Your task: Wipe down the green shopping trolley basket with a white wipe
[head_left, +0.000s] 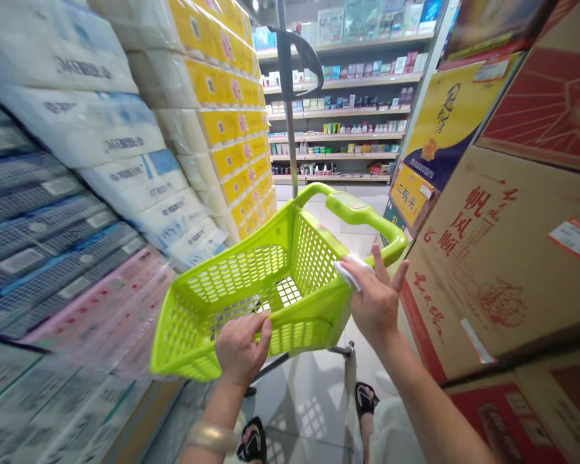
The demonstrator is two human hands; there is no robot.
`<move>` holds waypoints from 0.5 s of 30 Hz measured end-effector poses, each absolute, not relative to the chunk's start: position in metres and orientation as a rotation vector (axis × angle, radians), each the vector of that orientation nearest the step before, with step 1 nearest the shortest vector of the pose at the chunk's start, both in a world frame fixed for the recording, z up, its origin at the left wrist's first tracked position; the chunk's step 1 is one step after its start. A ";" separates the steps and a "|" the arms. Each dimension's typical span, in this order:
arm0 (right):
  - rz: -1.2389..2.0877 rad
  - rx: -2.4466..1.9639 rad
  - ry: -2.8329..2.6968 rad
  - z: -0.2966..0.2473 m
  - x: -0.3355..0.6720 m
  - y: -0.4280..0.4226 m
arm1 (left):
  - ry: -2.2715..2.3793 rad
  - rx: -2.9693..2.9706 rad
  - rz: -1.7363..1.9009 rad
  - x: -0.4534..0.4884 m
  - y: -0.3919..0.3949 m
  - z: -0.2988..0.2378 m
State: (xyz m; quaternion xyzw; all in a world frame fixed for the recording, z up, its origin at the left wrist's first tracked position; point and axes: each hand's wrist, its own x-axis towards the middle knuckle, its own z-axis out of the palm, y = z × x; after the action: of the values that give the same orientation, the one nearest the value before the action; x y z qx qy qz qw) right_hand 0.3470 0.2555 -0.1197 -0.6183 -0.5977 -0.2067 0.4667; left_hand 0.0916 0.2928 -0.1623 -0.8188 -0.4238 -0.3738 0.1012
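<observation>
A lime-green shopping cart (275, 316) stands sideways before me, its basket holding nothing that I can see. My left hand (242, 348) is closed over the near rim of the basket. At the basket's right corner, below the push handle (391, 235), my right hand (377, 293) presses a folded white cloth (352, 276) against the green plastic. Its thumb side pins the cloth, while other fingers stick up apart. A grey pole (290, 142) with a dark looped strap (309, 64) rises behind the handle.
Stacked tissue packs (140, 148) and yellow-white paper packs (236, 129) line the left. Cardboard cartons (512, 258) crowd the right. Shelves of small boxes and bottles (348, 84) stand at the back. My sandalled feet are on the tiled floor (309, 399) below the cart.
</observation>
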 end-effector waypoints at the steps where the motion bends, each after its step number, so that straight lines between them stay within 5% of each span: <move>1: -0.519 -1.546 -1.434 -0.114 0.358 0.256 | -1.265 -2.422 -1.102 0.090 0.291 -0.162; 15: -0.532 -1.504 -1.629 -0.099 0.353 0.216 | -1.403 -2.451 -1.066 0.052 0.257 -0.156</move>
State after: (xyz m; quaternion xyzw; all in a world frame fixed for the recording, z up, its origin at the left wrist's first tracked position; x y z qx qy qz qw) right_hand 0.3533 0.2160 -0.0991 -0.5996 -0.6490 -0.2120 0.4176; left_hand 0.0516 0.2572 -0.1555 -0.8104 -0.4640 -0.3524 0.0614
